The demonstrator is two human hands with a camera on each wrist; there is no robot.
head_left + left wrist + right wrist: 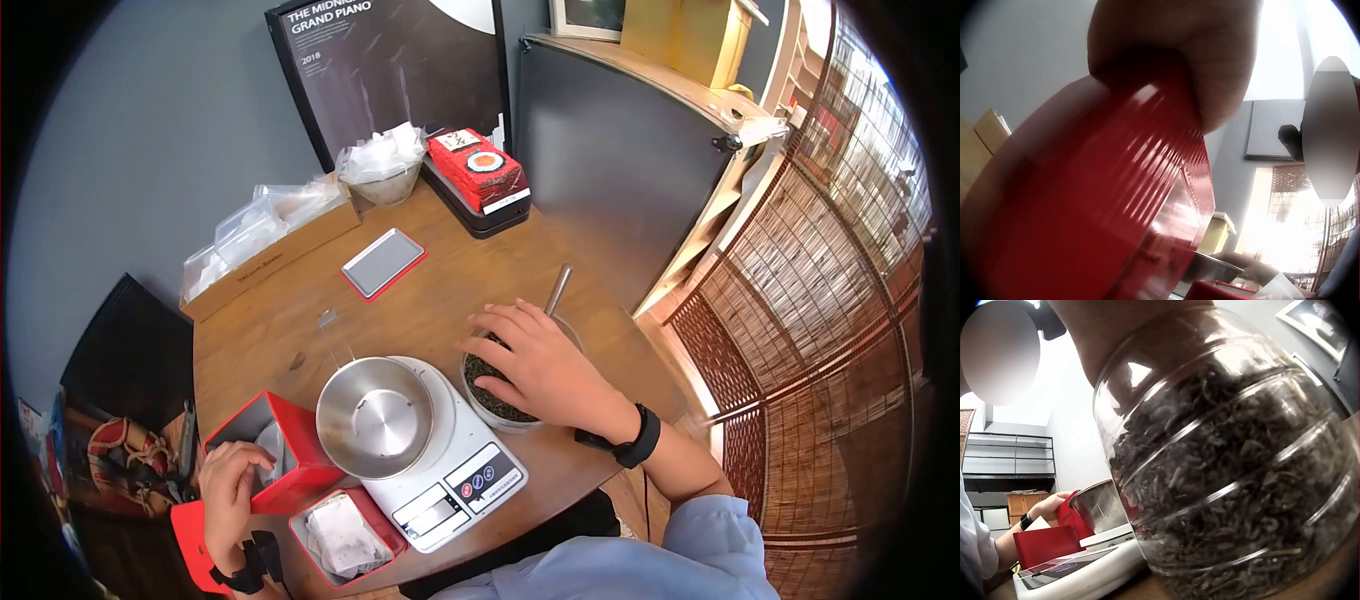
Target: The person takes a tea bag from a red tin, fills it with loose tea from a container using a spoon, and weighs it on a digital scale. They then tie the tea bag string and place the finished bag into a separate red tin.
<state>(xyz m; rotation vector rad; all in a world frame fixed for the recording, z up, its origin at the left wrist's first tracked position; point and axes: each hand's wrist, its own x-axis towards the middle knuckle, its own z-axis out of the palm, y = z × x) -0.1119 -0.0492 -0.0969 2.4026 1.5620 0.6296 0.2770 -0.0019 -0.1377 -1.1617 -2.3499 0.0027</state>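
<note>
My left hand (236, 490) grips the rim of an upright red box (318, 470), its fingers bent over the edge toward a clear plastic bag (270, 445) inside. The palm lies against the box's edge in the left wrist view. My right hand (545, 365) is spread over the mouth of a clear ribbed jar (1235, 481) of dark dried leaves, probably tea. A metal handle (560, 290) sticks up behind that hand; its lower end is hidden. Between the hands, a steel pan (385, 420) sits on a white digital scale (465, 500).
A smaller red box (345, 535) holding white packets stands in front of the scale. Farther back are a grey tray (383, 264), a long carton (285, 250) of plastic bags, a bowl (385, 187) of packets, and a red packet (475, 165) on a black device (490, 220).
</note>
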